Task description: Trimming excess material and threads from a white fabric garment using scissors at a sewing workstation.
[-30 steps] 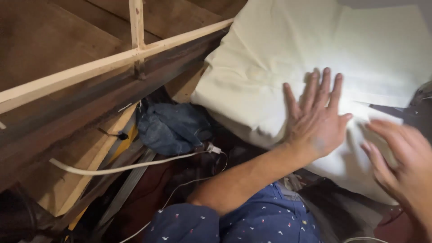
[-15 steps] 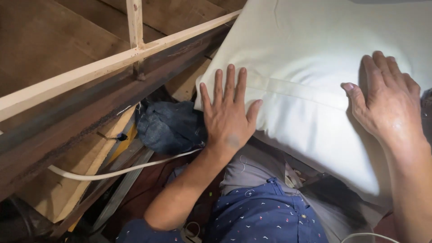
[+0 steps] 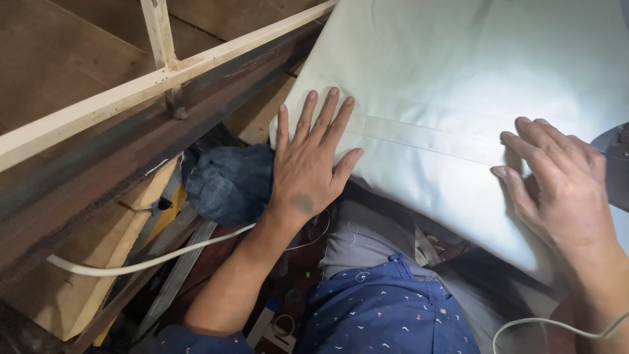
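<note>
Both hands flat, fingers spread, gripping nothing: L hand (image 3: 308, 167) on near corner of white cloth (image 3: 458, 85), R hand (image 3: 563, 183) on its near edge. Seam runs btwn your fingertips; press evenly, smooth outward w/ palms.

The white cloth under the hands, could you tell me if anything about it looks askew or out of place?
The white cloth lies smooth under the left hand and right hand. Nothing stands out on it; only a crumpled blue cloth sits bundled below its corner.

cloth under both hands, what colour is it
Plain white cloth, with a stitched fold line across it; seen in the head view.
</note>
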